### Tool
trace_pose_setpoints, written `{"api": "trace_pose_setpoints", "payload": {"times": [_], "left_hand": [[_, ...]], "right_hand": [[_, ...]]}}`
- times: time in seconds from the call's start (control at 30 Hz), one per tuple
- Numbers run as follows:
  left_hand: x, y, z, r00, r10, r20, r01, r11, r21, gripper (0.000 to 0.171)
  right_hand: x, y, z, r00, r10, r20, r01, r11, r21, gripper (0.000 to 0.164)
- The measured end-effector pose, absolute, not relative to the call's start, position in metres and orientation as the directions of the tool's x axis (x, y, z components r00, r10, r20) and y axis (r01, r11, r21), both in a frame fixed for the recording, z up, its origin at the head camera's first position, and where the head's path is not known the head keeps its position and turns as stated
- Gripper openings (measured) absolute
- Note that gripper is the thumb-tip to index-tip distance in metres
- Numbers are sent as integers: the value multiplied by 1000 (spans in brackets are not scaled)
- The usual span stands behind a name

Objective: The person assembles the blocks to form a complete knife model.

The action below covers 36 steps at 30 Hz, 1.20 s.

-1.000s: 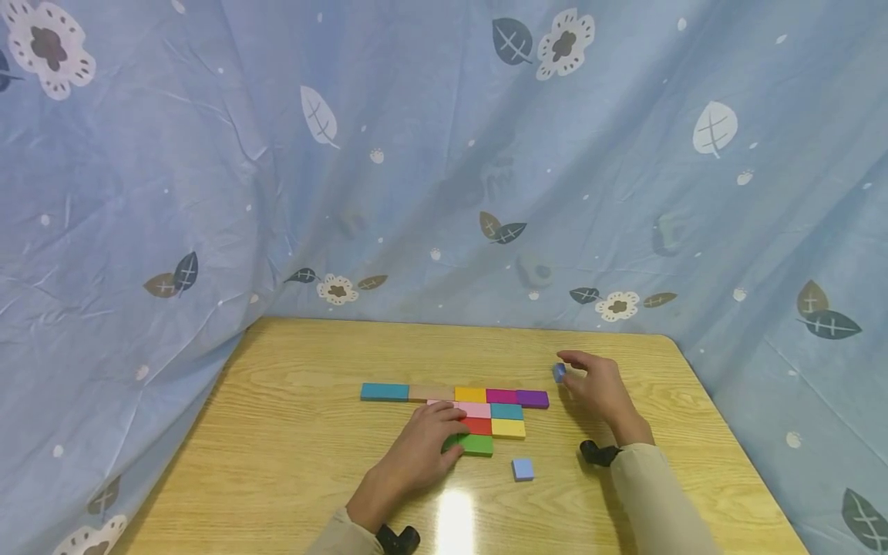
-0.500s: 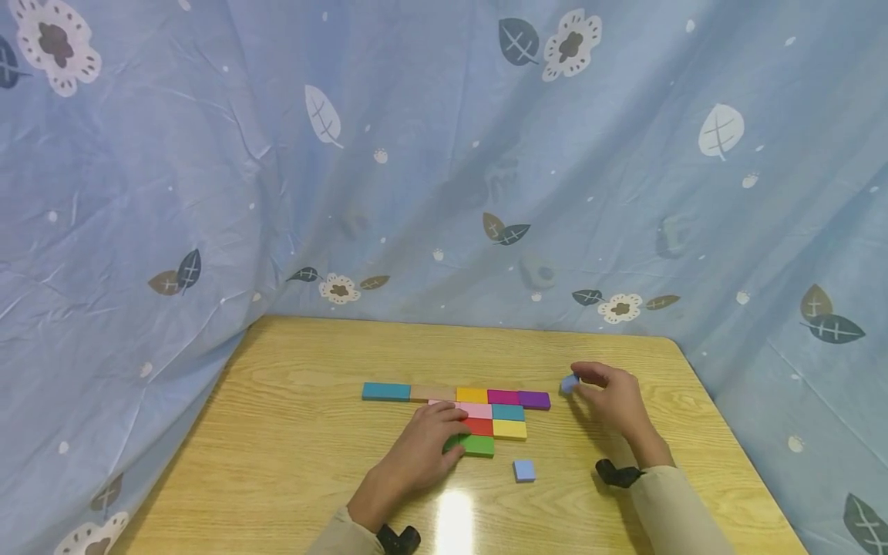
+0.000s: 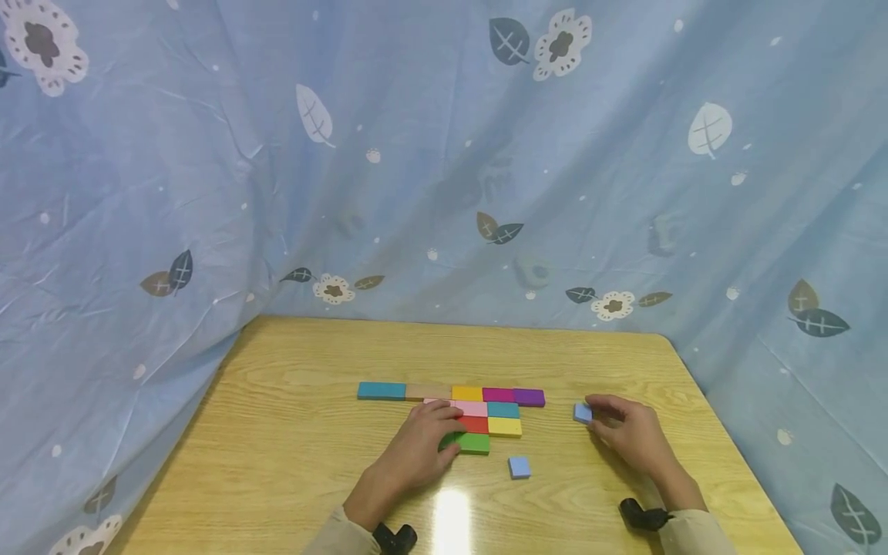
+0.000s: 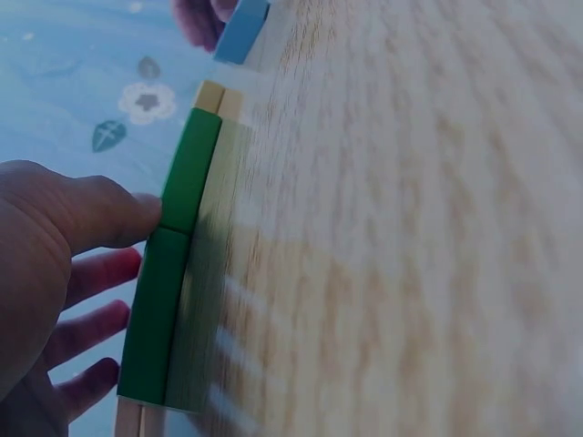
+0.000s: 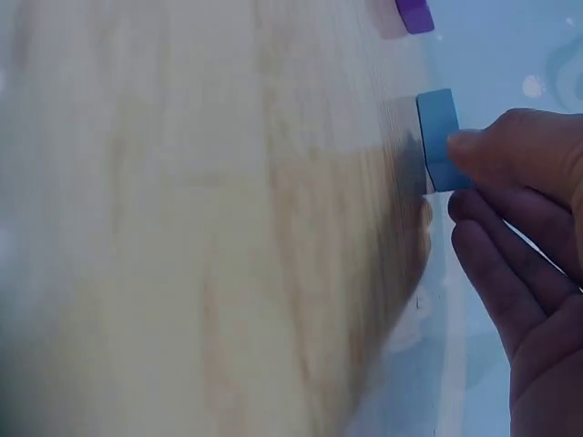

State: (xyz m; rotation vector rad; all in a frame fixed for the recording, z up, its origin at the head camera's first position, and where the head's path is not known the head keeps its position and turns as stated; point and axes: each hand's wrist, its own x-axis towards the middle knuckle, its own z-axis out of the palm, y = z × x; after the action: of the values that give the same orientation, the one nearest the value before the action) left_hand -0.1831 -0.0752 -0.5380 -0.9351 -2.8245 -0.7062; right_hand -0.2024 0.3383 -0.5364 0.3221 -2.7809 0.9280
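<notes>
My left hand (image 3: 419, 447) rests over the left end of a flat layout of coloured blocks, covering part of it. Its thumb touches the near side of a green block (image 4: 191, 168), with the fingers reaching across the pink block (image 3: 470, 409) and red block (image 3: 475, 425). To the right of the layout, my right hand (image 3: 634, 435) pinches a small light-blue block (image 3: 583, 413) between thumb and fingers, low over the table. In the right wrist view the thumb presses on the face of this block. A second light-blue block (image 3: 519, 467) lies nearer me, by itself.
Along the layout's far side runs a row of teal (image 3: 381, 391), tan (image 3: 428, 392), yellow-orange (image 3: 467, 394), magenta (image 3: 498, 395) and purple (image 3: 529, 398) blocks. A teal block (image 3: 502, 410) and a yellow block (image 3: 504, 427) adjoin it. A blue curtain (image 3: 416, 193) hangs behind the wooden table (image 3: 305, 462).
My right hand has come nearer to me and slightly right, bringing the light-blue block down toward the table. The left hand and the block layout have stayed in place.
</notes>
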Motion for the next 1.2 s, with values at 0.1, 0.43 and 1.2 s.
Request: {"api": "trace_pose_setpoints", "payload": {"times": [0.1,0.43,1.2], "left_hand": [[-183,-76,-538,-812,545,207,578,707,406,26],[-183,-74,-535,-818,541,198,569,708,418,26],[-183,-76,-537,-816,544,195,572,716,400,26]], "right_hand": [[-205,335,-536,-950,-163,267,-290,779,-556,40],[-209,299,-515,-905,-265,332,-412,736,-537,35],[-224,257,-524,-849,-436,298,-528,716,-456,33]]}}
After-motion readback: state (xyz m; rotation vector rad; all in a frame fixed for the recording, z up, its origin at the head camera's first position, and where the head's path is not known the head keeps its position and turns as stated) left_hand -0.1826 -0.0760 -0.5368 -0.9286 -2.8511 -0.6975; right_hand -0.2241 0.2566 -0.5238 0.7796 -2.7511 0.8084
